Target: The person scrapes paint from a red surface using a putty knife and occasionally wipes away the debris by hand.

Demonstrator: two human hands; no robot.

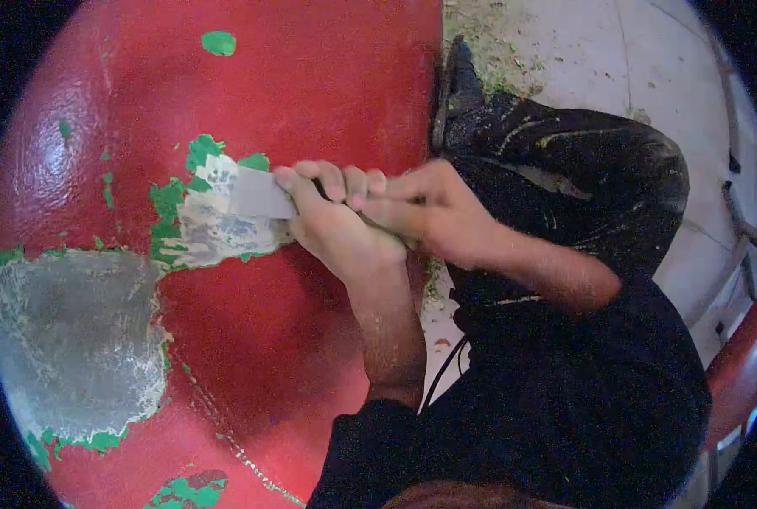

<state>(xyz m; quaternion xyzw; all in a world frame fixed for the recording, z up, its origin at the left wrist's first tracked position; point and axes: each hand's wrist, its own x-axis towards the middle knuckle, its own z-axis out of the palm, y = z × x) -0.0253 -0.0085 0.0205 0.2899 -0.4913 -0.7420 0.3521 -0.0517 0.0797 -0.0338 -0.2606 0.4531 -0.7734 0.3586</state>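
Observation:
My left hand (340, 220) is wrapped round a scraper, its fingers closed close to the wide, pale flat blade (264, 195). Behind it, nearer my leg, my right hand (442, 212) is closed round the handle end, which the fingers mostly hide. The blade lies over a bared pale patch (213, 225) in the red painted surface (328, 76). Ragged green paint (168, 199) borders that patch.
A large bared grey area (81, 331) lies at the lower left, edged with green. A small green spot (219, 43) shows near the top. My bent leg (582, 161) in dark, dusty trousers is beside the surface. Green flakes litter the pale floor (574, 42).

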